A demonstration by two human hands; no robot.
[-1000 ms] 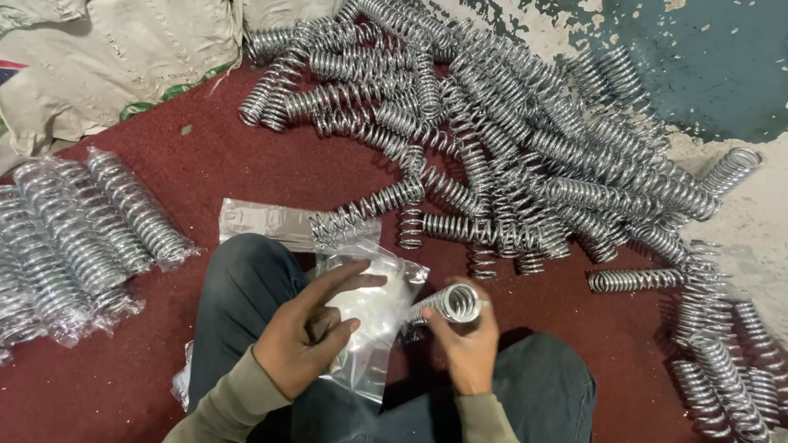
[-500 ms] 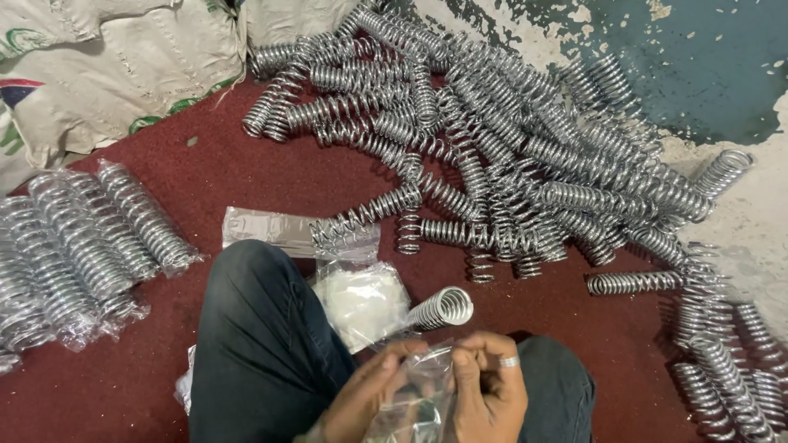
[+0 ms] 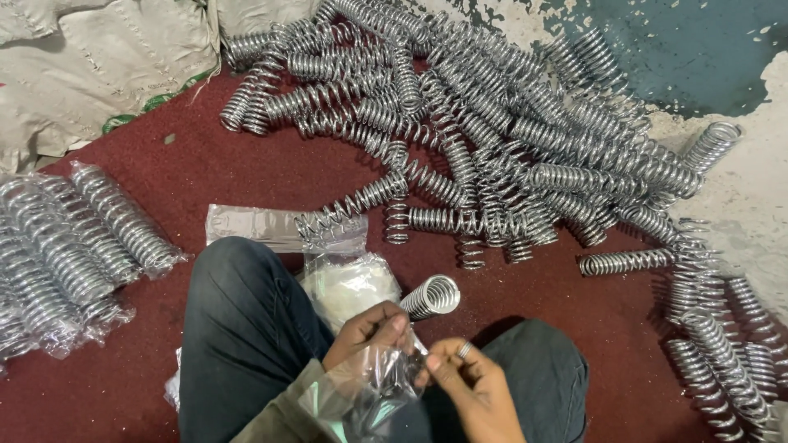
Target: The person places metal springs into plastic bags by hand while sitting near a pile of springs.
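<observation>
Clear plastic bag (image 3: 373,385) between both hands (image 3: 414,365)

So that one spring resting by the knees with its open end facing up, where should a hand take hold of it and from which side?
Grip the spring around its upper coils, just below the open round end, coming from above and the right. That end tilts up, free of the clear bag both hands hold; its lower end is hidden behind the left hand, and white packets crowd its left side.

Workshop floor: heaped steel springs (image 3: 509,156)
</observation>
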